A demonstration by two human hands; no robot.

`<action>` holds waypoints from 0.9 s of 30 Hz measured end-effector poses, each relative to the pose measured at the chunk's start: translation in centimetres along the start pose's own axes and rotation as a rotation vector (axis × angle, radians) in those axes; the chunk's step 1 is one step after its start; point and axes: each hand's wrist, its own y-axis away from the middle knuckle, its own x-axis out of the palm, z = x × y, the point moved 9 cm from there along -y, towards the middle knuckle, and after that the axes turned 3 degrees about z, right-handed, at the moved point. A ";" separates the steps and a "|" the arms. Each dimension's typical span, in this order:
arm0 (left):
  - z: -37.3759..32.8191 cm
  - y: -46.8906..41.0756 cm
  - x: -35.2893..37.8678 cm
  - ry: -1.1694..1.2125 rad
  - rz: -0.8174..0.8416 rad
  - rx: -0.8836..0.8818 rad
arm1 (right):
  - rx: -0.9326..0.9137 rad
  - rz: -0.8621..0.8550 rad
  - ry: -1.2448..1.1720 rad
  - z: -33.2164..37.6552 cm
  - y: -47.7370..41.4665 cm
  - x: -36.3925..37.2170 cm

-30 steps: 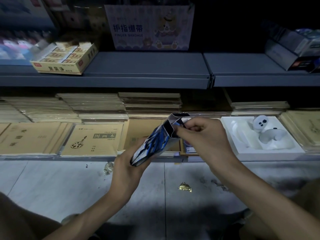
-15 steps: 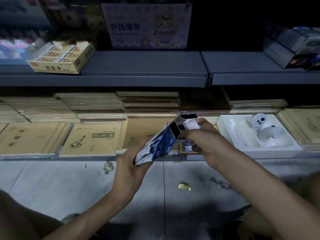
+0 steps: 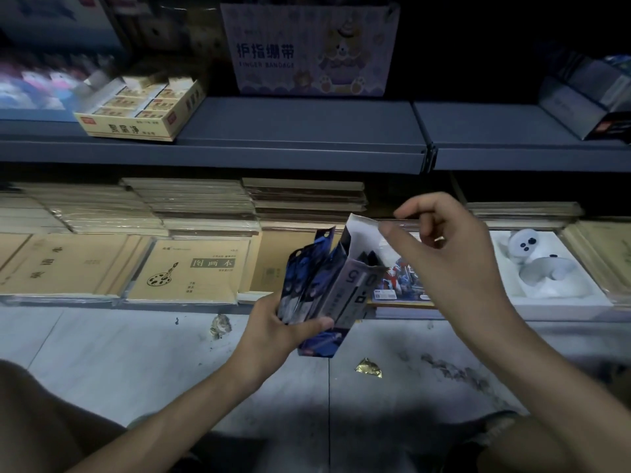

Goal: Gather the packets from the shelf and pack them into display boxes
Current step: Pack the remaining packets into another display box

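Before you the upper shelf (image 3: 307, 131) carries a yellow eraser box (image 3: 143, 110) and a finger bandage box (image 3: 309, 49); the lower shelf holds stacked notebooks (image 3: 191, 206), a drawing book (image 3: 194, 271) and a white tray (image 3: 512, 302); a foil scrap (image 3: 368, 367) lies on the floor. The far right box on the upper shelf is cut off and too dark to read; a loose packet (image 3: 399, 281) on the lower shelf is partly hidden behind the display box (image 3: 348, 285). Your left hand (image 3: 273, 329) grips that display box upright, mouth open, together with a fan of blue packets (image 3: 304, 278) just beside it; your right hand (image 3: 454, 254) hovers above the mouth, fingers loosely curled, holding nothing; whether its thumb touches the flap cannot be told.
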 end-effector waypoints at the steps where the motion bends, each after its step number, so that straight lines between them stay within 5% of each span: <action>1: 0.1 0.0 0.1 0.011 0.020 -0.017 | -0.093 0.027 0.053 1.0 0.1 0.1; 7: 0.7 0.0 0.9 -0.024 0.109 -0.051 | -0.335 0.207 0.429 2.3 0.3 2.1; 16: 1.3 0.0 1.7 -0.128 0.191 -0.075 | -0.257 0.395 0.463 0.5 -0.1 3.5; 27: -0.1 -1.2 0.4 -0.222 0.158 0.006 | -0.292 0.224 0.293 2.0 0.3 2.1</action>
